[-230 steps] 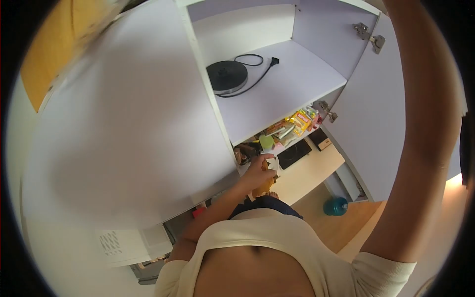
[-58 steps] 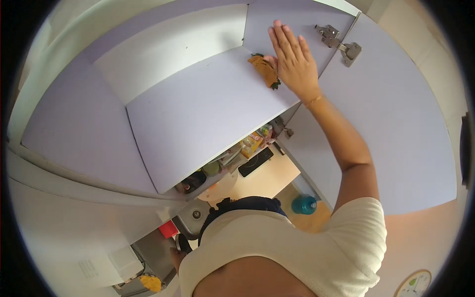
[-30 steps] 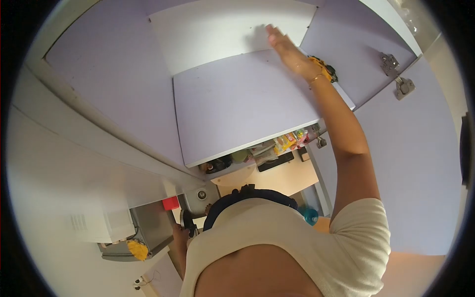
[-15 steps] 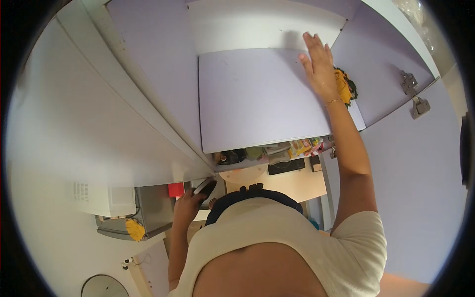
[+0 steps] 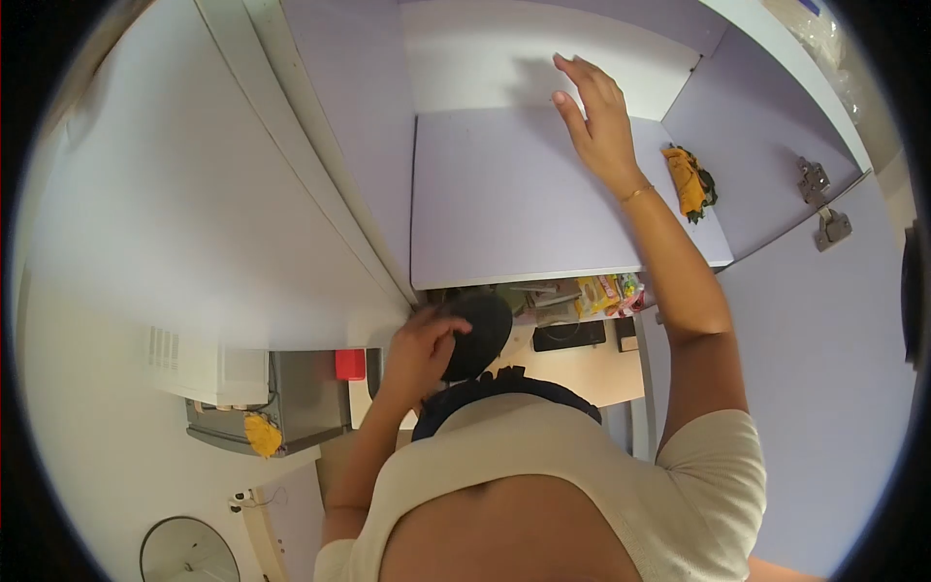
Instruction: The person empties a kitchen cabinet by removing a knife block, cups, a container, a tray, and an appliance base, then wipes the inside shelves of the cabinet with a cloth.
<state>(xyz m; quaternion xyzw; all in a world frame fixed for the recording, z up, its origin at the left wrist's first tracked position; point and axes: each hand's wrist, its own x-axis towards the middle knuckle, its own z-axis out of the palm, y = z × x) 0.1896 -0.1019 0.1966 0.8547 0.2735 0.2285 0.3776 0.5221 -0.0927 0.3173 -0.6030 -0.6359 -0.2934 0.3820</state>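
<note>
My left hand (image 5: 419, 351) grips the edge of a black round, flat dish-like thing (image 5: 485, 335), whose exact kind I cannot make out. It is held in front of my waist, just below the cupboard's front edge. My right hand (image 5: 599, 121) is raised inside the open cupboard, fingers apart and with nothing in it, above the pale lilac shelf (image 5: 514, 204). To the right of that wrist, a folded yellow cloth (image 5: 689, 182) with a dark green edge lies on the shelf.
An open cupboard door (image 5: 815, 359) with metal hinges (image 5: 832, 228) stands at right; a white door panel (image 5: 223, 213) is at left. Packets (image 5: 598, 294) fill a lower shelf. A microwave (image 5: 208, 364) sits on a grey fridge (image 5: 310, 393), near a red container (image 5: 350, 365).
My left hand has brought the black round thing up and to the right, turning its broad face into view. My right hand has shifted left, away from the yellow cloth.
</note>
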